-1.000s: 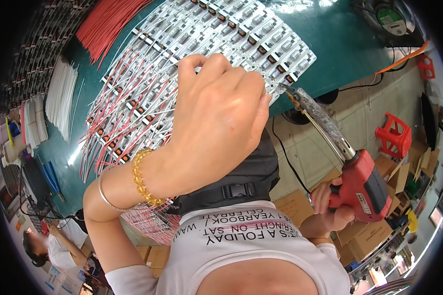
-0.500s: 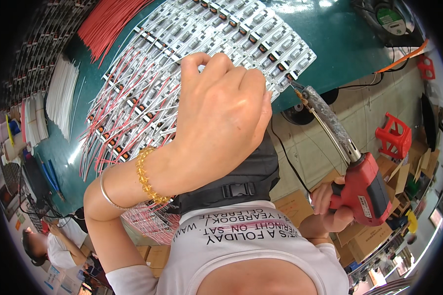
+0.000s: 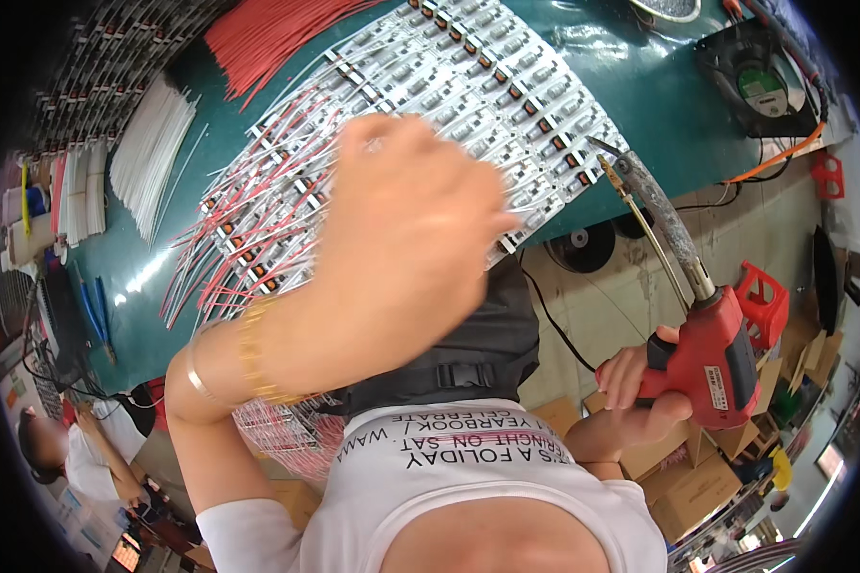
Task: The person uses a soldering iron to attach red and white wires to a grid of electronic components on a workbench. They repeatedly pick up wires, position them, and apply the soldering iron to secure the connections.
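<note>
My left hand (image 3: 416, 215) hovers over a sheet of circuit boards (image 3: 483, 81), its fingers curled in and smeared by motion. What they pinch, if anything, is hidden under the hand. In my right hand (image 3: 640, 387) is a red-and-black soldering gun (image 3: 712, 368), gripped by its handle. Its long grey barrel and thin brass-coloured solder feed tube reach up and left. The tip (image 3: 602, 145) is beside the right edge of the boards; whether it touches them I cannot tell. Red and white wires (image 3: 268, 186) spread across the boards' left part.
Bundles of red wires (image 3: 268, 38) and white wires (image 3: 148, 158) lie on the green table (image 3: 172, 272). A black fan-like device (image 3: 760, 86) stands at the far right. Blue-handled tweezers or pliers (image 3: 96, 315) lie at left. Red stool (image 3: 760, 306) and cardboard boxes (image 3: 693, 487) stand at right; a person (image 3: 96, 449) sits lower left.
The view has shifted, so the boards and table appear farther right and lower. My left hand is now blurred by movement. The soldering gun remains in my right hand, its tip still near the boards' right edge.
</note>
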The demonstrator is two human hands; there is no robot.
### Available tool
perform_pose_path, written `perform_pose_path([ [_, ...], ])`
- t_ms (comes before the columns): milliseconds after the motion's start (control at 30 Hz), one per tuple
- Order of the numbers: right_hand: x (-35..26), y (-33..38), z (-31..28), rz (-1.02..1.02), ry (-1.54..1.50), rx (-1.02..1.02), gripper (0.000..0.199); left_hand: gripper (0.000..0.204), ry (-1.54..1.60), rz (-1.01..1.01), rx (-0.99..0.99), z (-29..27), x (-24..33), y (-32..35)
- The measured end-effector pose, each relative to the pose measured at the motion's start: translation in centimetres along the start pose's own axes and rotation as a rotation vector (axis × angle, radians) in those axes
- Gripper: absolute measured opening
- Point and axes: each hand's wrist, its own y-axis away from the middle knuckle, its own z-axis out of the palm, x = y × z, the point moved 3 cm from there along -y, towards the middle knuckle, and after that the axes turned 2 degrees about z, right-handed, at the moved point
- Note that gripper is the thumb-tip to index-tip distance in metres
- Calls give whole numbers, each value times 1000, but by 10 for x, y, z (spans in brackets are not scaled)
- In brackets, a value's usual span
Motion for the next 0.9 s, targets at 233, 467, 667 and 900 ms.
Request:
perform_pose_path([
  [233,5,-9,-3,21,-66,32,83,10,-68,-586,168,-120,-159,82],
  [467,6,-30,2,-23,-56,-84,78,6,-442,-83,313,-90,-168,46],
  [667,-2,-45,9,-54,24,-104,78,9,-539,68,174,-23,-161,-43],
  [900,-7,-60,15,-113,76,-102,76,16,-406,-116,154,-29,-164,-59],
])
